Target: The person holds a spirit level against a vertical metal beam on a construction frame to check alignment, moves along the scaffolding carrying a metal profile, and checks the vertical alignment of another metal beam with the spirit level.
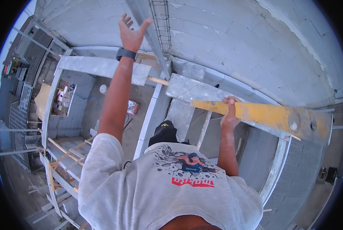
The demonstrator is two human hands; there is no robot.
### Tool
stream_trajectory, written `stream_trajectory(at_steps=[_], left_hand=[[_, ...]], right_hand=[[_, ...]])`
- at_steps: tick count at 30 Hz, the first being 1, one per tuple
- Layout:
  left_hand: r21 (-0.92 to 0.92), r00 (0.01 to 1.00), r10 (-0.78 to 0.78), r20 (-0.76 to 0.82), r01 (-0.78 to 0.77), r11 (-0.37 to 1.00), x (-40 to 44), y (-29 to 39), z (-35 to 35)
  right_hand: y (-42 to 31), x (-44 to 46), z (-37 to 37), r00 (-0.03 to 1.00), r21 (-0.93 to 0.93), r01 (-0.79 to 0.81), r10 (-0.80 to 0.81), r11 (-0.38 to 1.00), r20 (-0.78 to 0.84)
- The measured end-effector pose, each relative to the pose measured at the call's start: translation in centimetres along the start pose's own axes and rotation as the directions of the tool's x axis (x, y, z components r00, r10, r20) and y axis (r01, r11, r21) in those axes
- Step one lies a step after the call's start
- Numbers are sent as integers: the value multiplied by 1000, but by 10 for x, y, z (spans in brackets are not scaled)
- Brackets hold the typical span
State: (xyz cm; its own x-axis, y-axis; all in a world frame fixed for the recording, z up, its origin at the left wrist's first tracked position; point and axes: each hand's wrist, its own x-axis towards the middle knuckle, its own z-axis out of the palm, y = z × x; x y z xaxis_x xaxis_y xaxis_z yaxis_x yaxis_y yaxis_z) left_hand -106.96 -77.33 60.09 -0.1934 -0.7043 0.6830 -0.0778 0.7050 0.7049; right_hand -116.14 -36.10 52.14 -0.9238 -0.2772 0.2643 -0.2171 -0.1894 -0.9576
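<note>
My left hand, with a dark watch on the wrist, is raised beside an upright grey metal profile. Its fingers are spread and the thumb lies at the profile's edge; whether it touches cannot be made out. A cage of thin reinforcing bars stands just behind the profile. In my right hand is a long, worn yellow spirit level, gripped near its narrower-looking end. The level stretches out to the right, and its round vial openings show near the far end.
A block wall rises in front. Grey planks lie across the block wall tops below me, with drops to a lower floor on both sides. A red and white bag and a white bucket are down there. Timber braces stand at left.
</note>
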Motion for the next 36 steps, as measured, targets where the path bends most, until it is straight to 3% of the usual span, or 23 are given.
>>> stream_trajectory(at_steps=[2,4,6,11,17,24,26,30,34,36], left_hand=[[-331,992,-96,78,116,936,20,5,13],[-285,991,-97,91,119,951,25,-8,30],[-437,982,-178,56,184,880,21,-23,51],[-425,991,-132,20,127,896,49,-50,82],[-354,984,-167,-63,134,925,99,-58,127],[-140,977,-197,86,207,968,86,-100,152],[-295,983,-152,100,175,939,74,-118,158],[-457,969,-246,16,226,860,62,-135,171],[-405,954,-300,15,280,870,74,-133,175],[-368,949,-315,-2,292,883,80,-125,179]], right_hand=[[2,12,-8,997,8,30,-29,1000,-70],[10,29,-17,976,97,7,14,995,-216],[18,50,-23,969,118,20,10,993,-247],[48,114,-16,962,164,13,32,986,-271],[85,200,26,986,67,-80,89,994,-138],[104,273,70,996,42,-54,57,998,-71],[115,293,76,996,46,-79,81,996,-46],[140,329,91,994,-30,-99,100,995,49],[170,357,121,967,-189,-171,202,967,155],[181,372,134,947,-145,-229,255,962,194]])
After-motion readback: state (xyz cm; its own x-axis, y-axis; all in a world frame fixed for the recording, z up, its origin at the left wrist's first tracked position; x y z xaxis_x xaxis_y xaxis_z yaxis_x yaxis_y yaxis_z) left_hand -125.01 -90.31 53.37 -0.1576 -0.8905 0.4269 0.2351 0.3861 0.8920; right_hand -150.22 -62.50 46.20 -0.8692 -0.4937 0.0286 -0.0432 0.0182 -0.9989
